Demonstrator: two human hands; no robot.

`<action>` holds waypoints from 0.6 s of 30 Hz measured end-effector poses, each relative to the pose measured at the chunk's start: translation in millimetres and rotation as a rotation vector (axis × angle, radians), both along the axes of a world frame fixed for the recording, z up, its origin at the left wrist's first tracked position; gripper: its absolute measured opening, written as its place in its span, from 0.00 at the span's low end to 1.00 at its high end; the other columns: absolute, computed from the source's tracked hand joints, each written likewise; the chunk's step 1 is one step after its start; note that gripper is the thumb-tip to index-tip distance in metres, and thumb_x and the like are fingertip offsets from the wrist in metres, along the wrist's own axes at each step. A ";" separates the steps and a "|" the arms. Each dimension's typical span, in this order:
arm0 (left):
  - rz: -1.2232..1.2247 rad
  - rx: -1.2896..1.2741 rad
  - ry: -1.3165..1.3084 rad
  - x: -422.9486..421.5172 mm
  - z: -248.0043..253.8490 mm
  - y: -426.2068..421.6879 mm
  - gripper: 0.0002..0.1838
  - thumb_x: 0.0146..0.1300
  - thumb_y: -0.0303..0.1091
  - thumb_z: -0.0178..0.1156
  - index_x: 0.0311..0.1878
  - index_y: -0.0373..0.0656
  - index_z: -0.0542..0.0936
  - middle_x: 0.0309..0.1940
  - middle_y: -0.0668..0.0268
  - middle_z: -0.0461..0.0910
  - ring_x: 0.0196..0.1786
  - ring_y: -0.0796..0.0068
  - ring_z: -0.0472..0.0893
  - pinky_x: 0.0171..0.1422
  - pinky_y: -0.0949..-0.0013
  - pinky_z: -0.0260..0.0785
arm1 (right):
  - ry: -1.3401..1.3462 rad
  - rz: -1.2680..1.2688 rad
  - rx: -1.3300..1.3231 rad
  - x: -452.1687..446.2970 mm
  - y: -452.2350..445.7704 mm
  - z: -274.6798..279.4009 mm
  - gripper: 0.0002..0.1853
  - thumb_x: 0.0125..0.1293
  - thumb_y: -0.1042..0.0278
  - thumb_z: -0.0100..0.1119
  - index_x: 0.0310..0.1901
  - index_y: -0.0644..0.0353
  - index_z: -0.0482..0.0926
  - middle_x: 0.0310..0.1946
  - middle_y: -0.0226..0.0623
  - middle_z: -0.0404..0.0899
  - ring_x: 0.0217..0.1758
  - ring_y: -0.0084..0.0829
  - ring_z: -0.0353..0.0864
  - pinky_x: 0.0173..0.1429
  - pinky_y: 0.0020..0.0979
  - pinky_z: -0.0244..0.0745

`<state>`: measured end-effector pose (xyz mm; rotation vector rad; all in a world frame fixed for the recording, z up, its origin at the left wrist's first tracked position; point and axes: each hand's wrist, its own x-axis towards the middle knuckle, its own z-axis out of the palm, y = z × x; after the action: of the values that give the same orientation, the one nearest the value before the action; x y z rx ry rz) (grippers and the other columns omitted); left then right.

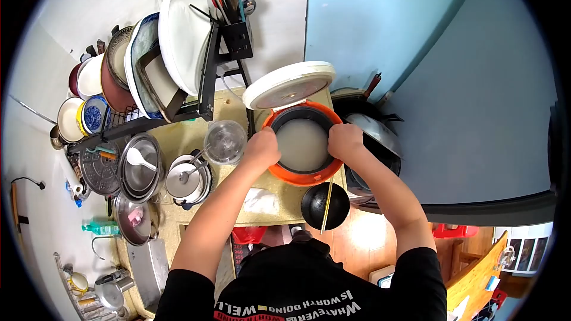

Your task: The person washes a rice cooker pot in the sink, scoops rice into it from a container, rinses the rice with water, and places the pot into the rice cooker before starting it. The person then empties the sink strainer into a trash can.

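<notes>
An orange rice cooker (315, 177) stands on the counter with its white lid (291, 80) raised at the back. Inside its rim sits a dark inner pot (302, 110) holding cloudy, whitish water (303, 142). My left hand (263, 146) is closed on the pot's left edge, and my right hand (346, 141) grips the opposite edge. Both sets of fingertips are partly hidden. In front of the cooker is a black bowl (312, 208) with a pair of chopsticks (328, 205) lying across it.
Left of the cooker are a clear plastic container (226, 142), stacked pots (183, 181) and metal basins (138, 172) with a white spoon. A dish rack (205, 89) rises behind. Pans with a glass lid (375, 131) stand at right, beside a large grey-blue panel (476, 113).
</notes>
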<state>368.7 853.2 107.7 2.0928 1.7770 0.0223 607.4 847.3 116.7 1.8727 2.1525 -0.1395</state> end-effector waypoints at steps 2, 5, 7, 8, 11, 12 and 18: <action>-0.052 -0.028 0.096 -1.8 3.4 4.1 0.21 0.53 0.34 0.67 0.48 0.32 0.76 0.41 0.48 0.84 0.49 0.51 0.84 0.51 0.58 0.78 | -0.086 0.084 0.006 -3.7 1.3 -8.7 0.10 0.62 0.67 0.57 0.38 0.51 0.88 0.38 0.33 0.88 0.42 0.32 0.88 0.41 0.33 0.80; -0.139 -0.019 0.332 0.3 -1.2 11.3 0.25 0.58 0.48 0.68 0.48 0.36 0.76 0.38 0.57 0.86 0.44 0.57 0.86 0.46 0.60 0.80 | -0.197 0.157 -0.011 -7.6 2.6 -15.2 0.11 0.64 0.67 0.55 0.39 0.49 0.88 0.38 0.30 0.88 0.42 0.30 0.88 0.39 0.32 0.79; -0.164 0.038 0.445 3.3 -11.3 13.5 0.26 0.65 0.56 0.59 0.49 0.39 0.77 0.37 0.62 0.86 0.42 0.63 0.87 0.41 0.62 0.80 | -0.238 0.189 -0.041 -9.3 6.1 -13.0 0.11 0.66 0.65 0.53 0.39 0.50 0.88 0.39 0.31 0.87 0.43 0.29 0.87 0.41 0.31 0.79; -0.157 0.057 0.457 5.5 -15.2 13.4 0.26 0.66 0.56 0.57 0.49 0.39 0.77 0.37 0.62 0.86 0.42 0.63 0.87 0.41 0.62 0.80 | -0.238 0.181 -0.022 -10.2 7.0 -14.5 0.11 0.66 0.65 0.54 0.39 0.48 0.88 0.38 0.29 0.87 0.43 0.29 0.88 0.40 0.32 0.79; -0.148 0.058 0.478 6.5 -12.7 9.4 0.24 0.69 0.56 0.54 0.49 0.42 0.78 0.37 0.63 0.86 0.42 0.63 0.87 0.41 0.61 0.79 | -0.240 0.182 0.028 -11.2 6.9 -29.7 0.11 0.65 0.65 0.55 0.39 0.45 0.89 0.38 0.26 0.88 0.42 0.28 0.88 0.37 0.32 0.77; -0.139 0.045 0.456 5.6 -9.7 9.0 0.24 0.68 0.55 0.55 0.50 0.42 0.78 0.40 0.62 0.86 0.44 0.62 0.86 0.42 0.61 0.79 | -0.246 0.199 0.044 -8.3 7.4 -36.5 0.11 0.65 0.65 0.55 0.39 0.45 0.89 0.38 0.26 0.88 0.43 0.28 0.88 0.37 0.32 0.77; -0.021 0.288 0.133 -14.4 -21.9 -17.6 0.17 0.66 0.46 0.60 0.44 0.40 0.80 0.42 0.56 0.80 0.48 0.55 0.82 0.48 0.56 0.76 | -0.218 0.208 0.072 -4.8 5.0 -31.8 0.11 0.66 0.65 0.54 0.36 0.46 0.89 0.36 0.27 0.88 0.41 0.28 0.88 0.37 0.33 0.78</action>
<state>354.3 835.6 85.8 2.3620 1.9260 0.1444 602.6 852.3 84.9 1.6026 2.2061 0.1789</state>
